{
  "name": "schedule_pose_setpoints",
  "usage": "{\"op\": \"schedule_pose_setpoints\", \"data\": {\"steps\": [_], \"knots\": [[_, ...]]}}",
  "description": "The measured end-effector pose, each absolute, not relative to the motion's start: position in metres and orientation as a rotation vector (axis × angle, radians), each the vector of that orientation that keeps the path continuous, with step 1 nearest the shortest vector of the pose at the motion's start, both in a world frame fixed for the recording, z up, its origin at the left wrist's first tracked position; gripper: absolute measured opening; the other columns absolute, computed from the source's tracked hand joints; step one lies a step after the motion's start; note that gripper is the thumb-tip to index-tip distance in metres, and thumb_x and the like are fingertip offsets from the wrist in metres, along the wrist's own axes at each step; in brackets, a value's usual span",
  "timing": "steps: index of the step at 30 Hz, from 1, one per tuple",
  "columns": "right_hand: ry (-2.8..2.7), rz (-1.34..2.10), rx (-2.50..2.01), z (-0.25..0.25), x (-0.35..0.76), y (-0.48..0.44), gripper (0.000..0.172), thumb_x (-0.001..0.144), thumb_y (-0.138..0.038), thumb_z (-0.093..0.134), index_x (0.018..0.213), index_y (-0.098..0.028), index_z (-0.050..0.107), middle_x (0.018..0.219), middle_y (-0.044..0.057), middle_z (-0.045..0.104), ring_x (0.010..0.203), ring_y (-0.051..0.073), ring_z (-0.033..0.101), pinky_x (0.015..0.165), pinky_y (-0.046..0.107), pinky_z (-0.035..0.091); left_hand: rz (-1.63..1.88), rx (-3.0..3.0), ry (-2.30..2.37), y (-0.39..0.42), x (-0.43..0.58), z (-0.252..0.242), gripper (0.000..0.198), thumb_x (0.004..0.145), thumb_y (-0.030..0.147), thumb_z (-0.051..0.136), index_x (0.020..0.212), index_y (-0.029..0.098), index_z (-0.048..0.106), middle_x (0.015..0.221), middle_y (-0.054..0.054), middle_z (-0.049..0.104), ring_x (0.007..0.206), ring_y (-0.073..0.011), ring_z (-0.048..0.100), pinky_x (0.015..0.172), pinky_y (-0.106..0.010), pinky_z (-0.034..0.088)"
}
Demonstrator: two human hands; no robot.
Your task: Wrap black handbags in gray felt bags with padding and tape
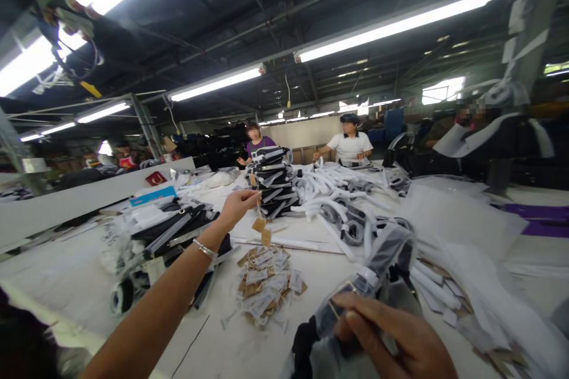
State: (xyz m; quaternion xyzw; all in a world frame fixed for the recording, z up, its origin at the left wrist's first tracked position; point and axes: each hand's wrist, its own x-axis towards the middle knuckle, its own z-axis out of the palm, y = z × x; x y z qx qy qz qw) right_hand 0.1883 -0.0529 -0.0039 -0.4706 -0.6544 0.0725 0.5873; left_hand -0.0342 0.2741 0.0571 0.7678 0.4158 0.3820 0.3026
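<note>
My left hand (240, 208) is raised over the middle of the table, thumb and fingers pinched on the string of some brown cardboard hang tags (265, 237), which dangle below it. Beneath them lies a heap of hang tags (267, 284), brown card mixed with clear plastic pieces. At the lower right, my right hand (391, 331) closes its thumb and forefinger on a gold-coloured rectangular ring (342, 302). That ring sits on a black bag (306, 343) partly wrapped in clear plastic; the rest of the bag is blurred or behind my hand.
A tall stack of black wrapped bags (273, 183) stands ahead, beside white-wrapped straps (329, 189). More black bags (173, 237) lie left. White sheets (462, 213) and brown and white pieces (444, 296) spread at right. Two people (351, 143) (260, 141) are across the table.
</note>
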Motion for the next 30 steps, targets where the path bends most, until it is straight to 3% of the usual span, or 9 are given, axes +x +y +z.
{"op": "schedule_pose_setpoints", "data": {"steps": [3, 7, 12, 16, 20, 24, 30], "knots": [[-1.499, 0.326, -1.163, 0.02, 0.184, -0.036, 0.022, 0.091, -0.037, 0.062, 0.107, -0.029, 0.076, 0.087, 0.001, 0.078, 0.075, 0.019, 0.075, 0.073, 0.024, 0.06, 0.982, 2.037, 1.148, 0.271, -0.036, 0.063, 0.026, 0.094, 0.038, 0.062, 0.104, 0.014, 0.064, 0.101, -0.005, 0.066, 0.086, -0.017, 0.065, 0.078, -0.036, 0.056], [-1.635, 0.416, -1.141, 0.049, 0.184, -0.005, 0.024, 0.091, -0.034, 0.06, 0.107, -0.027, 0.076, 0.103, 0.003, 0.076, 0.089, 0.023, 0.073, 0.083, 0.033, 0.059, 0.986, 2.019, 1.154, 0.265, -0.04, 0.067, 0.026, 0.094, 0.037, 0.062, 0.105, 0.014, 0.064, 0.1, -0.005, 0.066, 0.085, -0.0166, 0.065, 0.077, -0.035, 0.057], [-1.795, 0.342, -1.1, 0.066, 0.184, 0.035, 0.024, 0.088, -0.029, 0.061, 0.105, -0.024, 0.077, 0.107, 0.005, 0.075, 0.088, 0.023, 0.072, 0.08, 0.035, 0.059, 1.072, 1.962, 1.071, 0.246, -0.039, 0.078, 0.025, 0.094, 0.037, 0.062, 0.103, 0.014, 0.064, 0.099, -0.004, 0.066, 0.085, -0.0163, 0.065, 0.077, -0.035, 0.057], [-1.762, 0.387, -1.073, 0.065, 0.177, 0.063, 0.034, 0.084, -0.032, 0.066, 0.117, -0.022, 0.073, 0.122, 0.008, 0.07, 0.105, 0.027, 0.068, 0.089, 0.041, 0.057, 1.125, 1.933, 0.904, 0.217, -0.028, 0.096, 0.026, 0.092, 0.039, 0.064, 0.099, 0.013, 0.066, 0.091, -0.003, 0.068, 0.082, -0.0159, 0.066, 0.078, -0.036, 0.057], [-1.646, 0.436, -1.053, 0.068, 0.166, 0.08, 0.046, 0.083, -0.034, 0.069, 0.127, -0.02, 0.066, 0.133, 0.01, 0.063, 0.118, 0.03, 0.061, 0.098, 0.047, 0.052, 1.164, 1.918, 0.719, 0.181, -0.013, 0.118, 0.039, 0.081, 0.05, 0.073, 0.093, 0.013, 0.071, 0.081, -0.003, 0.07, 0.076, -0.0154, 0.066, 0.079, -0.033, 0.056], [-1.522, 0.576, -0.964, 0.075, 0.161, 0.082, 0.039, 0.084, -0.038, 0.069, 0.118, -0.018, 0.07, 0.123, 0.01, 0.069, 0.116, 0.027, 0.062, 0.101, 0.046, 0.048, 1.19, 1.9, 0.563, 0.15, 0.002, 0.134, 0.045, 0.075, 0.056, 0.075, 0.09, 0.014, 0.074, 0.084, -0.004, 0.071, 0.076, -0.015, 0.065, 0.075, -0.028, 0.056], [-1.316, 0.797, -0.856, 0.076, 0.166, 0.055, 0.039, 0.076, -0.049, 0.077, 0.095, -0.014, 0.076, 0.094, 0.006, 0.075, 0.095, 0.022, 0.067, 0.093, 0.035, 0.049, 1.187, 1.835, 0.425, 0.121, 0.02, 0.131, 0.042, 0.076, 0.054, 0.075, 0.089, 0.014, 0.074, 0.083, -0.005, 0.071, 0.073, -0.0145, 0.064, 0.071, -0.028, 0.057]]}}
